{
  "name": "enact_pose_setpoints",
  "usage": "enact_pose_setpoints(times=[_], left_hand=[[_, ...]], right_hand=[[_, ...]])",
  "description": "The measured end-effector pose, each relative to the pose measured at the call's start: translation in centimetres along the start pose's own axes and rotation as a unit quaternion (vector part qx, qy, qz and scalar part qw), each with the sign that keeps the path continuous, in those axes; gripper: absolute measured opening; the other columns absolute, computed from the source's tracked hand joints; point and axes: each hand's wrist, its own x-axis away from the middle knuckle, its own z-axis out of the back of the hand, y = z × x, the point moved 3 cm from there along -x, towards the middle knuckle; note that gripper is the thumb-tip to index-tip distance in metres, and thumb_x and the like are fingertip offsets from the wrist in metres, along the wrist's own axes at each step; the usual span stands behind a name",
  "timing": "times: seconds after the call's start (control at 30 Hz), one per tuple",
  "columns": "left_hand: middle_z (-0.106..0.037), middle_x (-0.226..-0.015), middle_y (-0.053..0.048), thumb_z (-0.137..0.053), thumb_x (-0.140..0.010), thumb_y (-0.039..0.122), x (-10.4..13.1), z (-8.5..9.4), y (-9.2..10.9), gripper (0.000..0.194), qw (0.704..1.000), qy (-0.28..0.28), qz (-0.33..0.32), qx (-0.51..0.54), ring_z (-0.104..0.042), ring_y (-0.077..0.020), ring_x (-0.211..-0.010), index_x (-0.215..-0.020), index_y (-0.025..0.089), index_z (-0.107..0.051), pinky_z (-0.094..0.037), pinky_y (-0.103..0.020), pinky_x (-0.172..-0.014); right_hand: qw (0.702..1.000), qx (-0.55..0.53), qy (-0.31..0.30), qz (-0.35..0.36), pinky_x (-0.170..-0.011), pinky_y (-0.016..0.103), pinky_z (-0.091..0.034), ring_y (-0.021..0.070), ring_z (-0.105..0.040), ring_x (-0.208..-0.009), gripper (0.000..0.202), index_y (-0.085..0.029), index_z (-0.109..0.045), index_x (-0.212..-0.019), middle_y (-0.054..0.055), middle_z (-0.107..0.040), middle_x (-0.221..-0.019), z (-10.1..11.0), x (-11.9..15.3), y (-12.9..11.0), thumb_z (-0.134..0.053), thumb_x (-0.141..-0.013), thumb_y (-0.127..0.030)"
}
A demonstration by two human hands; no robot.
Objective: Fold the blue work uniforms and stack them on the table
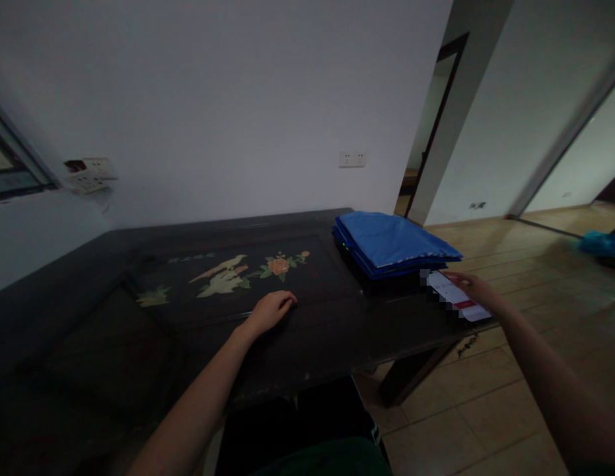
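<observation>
My left hand (271, 311) rests on the dark table (307, 344) with its fingers curled together, and nothing shows in it. At the table's right end, my right hand (468, 287) touches the upper edge of a phone (458, 297) with a lit white screen and a red band. What its fingers grip there is too small to tell. Folded blue cloths (391, 241) lie stacked just left of and behind the phone, near the table's back right corner.
Flower and bird inlays (222, 277) decorate the tabletop. A white wall (228, 119) with sockets (353, 158) rises behind it. To the right are a doorway, tiled floor (485, 390) and a blue bundle (602, 243). A table leg (411, 377) stands below the right end.
</observation>
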Motion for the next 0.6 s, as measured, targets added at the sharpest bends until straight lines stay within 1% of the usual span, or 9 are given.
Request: enact_pose_setpoints(times=[0.07,0.1,0.23,0.3,0.33,0.4,0.43,0.5,0.6], left_hand=[[-0.069,-0.102,-0.004,-0.042,-0.092,0.024,0.0,0.0,0.0,0.026,1.000,0.000,0.000,0.001,-0.063,-0.0190,-0.096,-0.099,0.022,-0.066,-0.047,-0.029,-0.085],[-0.069,-0.102,-0.004,-0.042,-0.091,0.024,0.0,0.0,-0.1,0.026,1.000,-0.001,0.001,0.002,-0.063,-0.0190,-0.095,-0.099,0.022,-0.066,-0.047,-0.029,-0.085],[-0.069,-0.102,-0.004,-0.042,-0.091,0.024,-0.1,-0.1,-0.2,0.025,1.000,-0.003,0.006,0.006,-0.062,-0.0191,-0.095,-0.099,0.022,-0.067,-0.047,-0.029,-0.085],[-0.069,-0.102,-0.004,-0.042,-0.091,0.024,-0.1,-0.1,-0.2,0.026,1.000,-0.004,0.006,0.003,-0.062,-0.0190,-0.095,-0.099,0.022,-0.067,-0.047,-0.029,-0.085],[-0.069,-0.101,-0.004,-0.042,-0.091,0.024,-0.1,-0.1,-0.2,0.026,1.000,-0.003,0.005,0.002,-0.062,-0.0189,-0.095,-0.099,0.022,-0.067,-0.047,-0.029,-0.085],[-0.069,-0.101,-0.004,-0.042,-0.091,0.024,-0.1,-0.1,-0.1,0.026,1.000,-0.003,0.003,0.003,-0.062,-0.0189,-0.095,-0.098,0.022,-0.067,-0.046,-0.029,-0.085],[-0.069,-0.101,-0.004,-0.042,-0.091,0.023,-0.1,0.0,-0.1,0.026,1.000,-0.003,0.003,0.006,-0.062,-0.0189,-0.095,-0.098,0.022,-0.067,-0.046,-0.029,-0.086],[-0.069,-0.101,-0.004,-0.042,-0.090,0.024,-0.1,0.0,0.0,0.026,1.000,-0.006,0.011,0.011,-0.062,-0.0187,-0.094,-0.098,0.022,-0.067,-0.046,-0.029,-0.084],[-0.069,-0.099,-0.003,-0.043,-0.090,0.024,-0.1,0.1,0.1,0.026,0.999,0.006,0.035,0.010,-0.063,-0.0182,-0.089,-0.100,0.022,-0.066,-0.047,-0.027,-0.078]], right_hand=[[0.999,-0.009,-0.042,-0.022,-0.064,0.032,-0.044,0.0218,-0.061,-0.068,0.015,-0.014,-0.073,-0.082,0.015,-0.070,-0.079,-0.3,0.0,0.0,-0.060,-0.078,-0.010],[0.998,-0.010,-0.050,-0.031,-0.066,0.032,-0.044,0.0225,-0.061,-0.070,0.015,-0.013,-0.073,-0.086,0.016,-0.070,-0.082,-0.3,0.0,0.0,-0.059,-0.080,-0.011],[0.999,0.002,-0.015,-0.038,-0.075,0.034,-0.044,0.0243,-0.062,-0.082,0.019,-0.010,-0.070,-0.094,0.019,-0.069,-0.094,-0.4,-0.2,-0.8,-0.054,-0.085,-0.017],[1.000,0.005,0.009,-0.028,-0.079,0.033,-0.043,0.0239,-0.061,-0.088,0.021,-0.012,-0.069,-0.094,0.017,-0.069,-0.099,-1.2,0.0,-2.1,-0.051,-0.087,-0.020],[1.000,0.001,0.017,-0.011,-0.081,0.033,-0.043,0.0233,-0.061,-0.090,0.021,-0.013,-0.069,-0.093,0.015,-0.069,-0.100,-1.9,0.2,-3.1,-0.051,-0.087,-0.022],[0.998,-0.028,0.019,0.050,-0.080,0.031,-0.043,0.0217,-0.061,-0.088,0.018,-0.016,-0.068,-0.088,0.011,-0.069,-0.096,-4.0,1.4,-6.2,-0.053,-0.085,-0.026],[0.994,-0.053,0.004,0.101,-0.079,0.030,-0.043,0.0210,-0.061,-0.085,0.018,-0.016,-0.068,-0.086,0.009,-0.070,-0.093,-5.4,2.3,-8.3,-0.053,-0.085,-0.028],[0.975,-0.106,-0.056,0.187,-0.075,0.029,-0.043,0.0192,-0.061,-0.080,0.020,-0.018,-0.067,-0.081,0.006,-0.070,-0.084,-8.8,4.5,-13.2,-0.051,-0.085,-0.030],[0.927,-0.136,-0.178,0.300,-0.067,0.026,-0.040,0.0170,-0.059,-0.072,0.025,-0.019,-0.065,-0.073,0.003,-0.067,-0.075,-14.0,8.4,-20.9,-0.047,-0.088,-0.030]])
